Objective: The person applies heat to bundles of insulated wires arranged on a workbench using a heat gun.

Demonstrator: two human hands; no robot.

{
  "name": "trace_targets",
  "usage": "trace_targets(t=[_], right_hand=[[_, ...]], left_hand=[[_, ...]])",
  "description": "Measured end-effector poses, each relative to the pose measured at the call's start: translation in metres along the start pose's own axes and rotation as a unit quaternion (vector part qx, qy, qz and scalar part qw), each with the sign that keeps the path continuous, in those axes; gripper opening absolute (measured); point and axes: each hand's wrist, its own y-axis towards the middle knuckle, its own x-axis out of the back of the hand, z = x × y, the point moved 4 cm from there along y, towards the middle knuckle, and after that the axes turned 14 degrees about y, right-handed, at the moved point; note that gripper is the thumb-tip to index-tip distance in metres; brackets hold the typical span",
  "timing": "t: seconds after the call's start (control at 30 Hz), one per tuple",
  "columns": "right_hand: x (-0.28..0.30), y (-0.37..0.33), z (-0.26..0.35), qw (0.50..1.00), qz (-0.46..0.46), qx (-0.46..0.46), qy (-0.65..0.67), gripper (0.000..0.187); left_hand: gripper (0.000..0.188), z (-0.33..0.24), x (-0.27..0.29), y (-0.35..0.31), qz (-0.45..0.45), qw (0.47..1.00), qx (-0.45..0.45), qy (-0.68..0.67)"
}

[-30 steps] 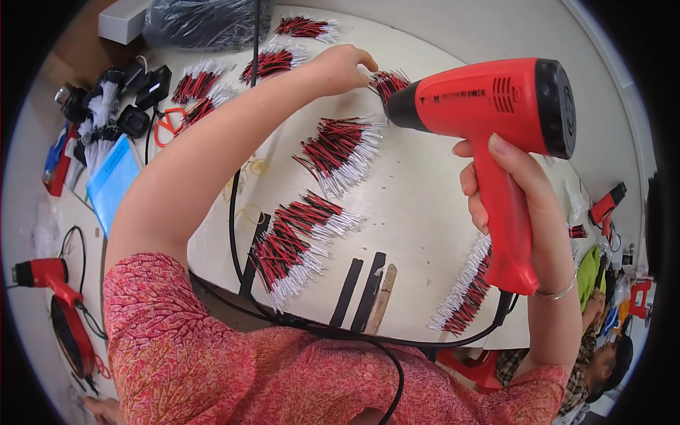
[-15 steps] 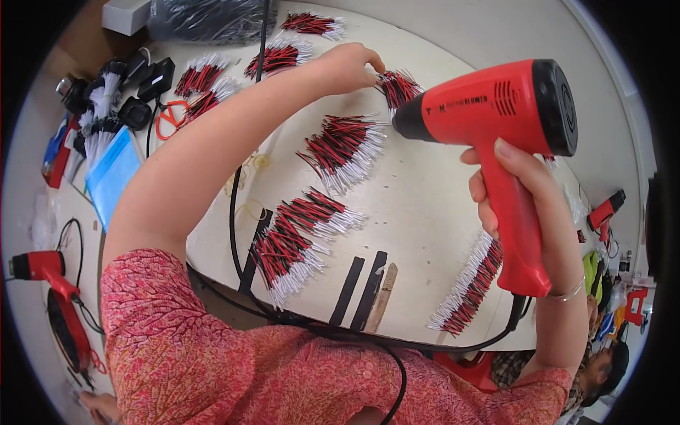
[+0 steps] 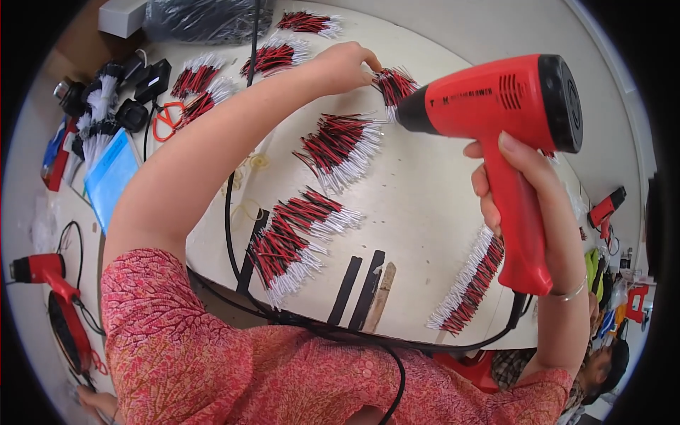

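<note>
My right hand is wrapped round the handle of a red heat gun with a black nozzle and a black rear cap. The nozzle points left, close to a bundle of red and black wires with white ends at the far side of the table. Stretched across the table, my left hand has its fingertips closed on the left edge of that bundle; the exact grip is small and partly hidden. Nearer to me lie a fanned bundle and a longer row of similar wires.
Another wire row lies near the right edge of the white table. A black cable crosses on the left. Red-handled scissors and a blue booklet lie at left. A second heat gun and a person are beyond.
The heat gun has shifted very slightly to the right. My left hand stays at the far wire bundle, almost unmoved, as the view shifts a little.
</note>
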Motion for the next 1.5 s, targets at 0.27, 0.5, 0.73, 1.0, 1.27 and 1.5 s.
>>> trace_targets(t=[0.27,0.5,0.73,1.0,1.27,1.5], right_hand=[[0.009,-0.005,0.000,0.998,0.055,-0.030,-0.019,0.048],[0.010,0.005,0.003,1.000,-0.011,0.020,0.008,0.047],[0.011,0.005,0.002,1.000,0.008,0.025,-0.017,0.049],[0.015,0.000,0.002,1.000,0.009,0.006,0.000,0.047],[0.024,0.004,0.004,1.000,-0.001,0.024,0.007,0.047],[0.021,0.007,0.004,1.000,-0.001,0.023,0.012,0.047]], left_hand=[[0.035,-0.010,0.000,-0.002,0.034,0.999,-0.004,0.007],[0.034,-0.011,-0.003,-0.002,0.039,0.999,0.023,-0.010],[0.034,-0.012,-0.003,-0.005,0.028,1.000,0.010,0.001],[0.032,-0.021,-0.017,-0.006,-0.026,0.998,-0.065,0.007],[0.022,-0.022,-0.012,-0.017,-0.046,0.995,-0.070,0.055],[0.020,-0.019,-0.004,-0.008,-0.068,0.996,-0.059,-0.005]])
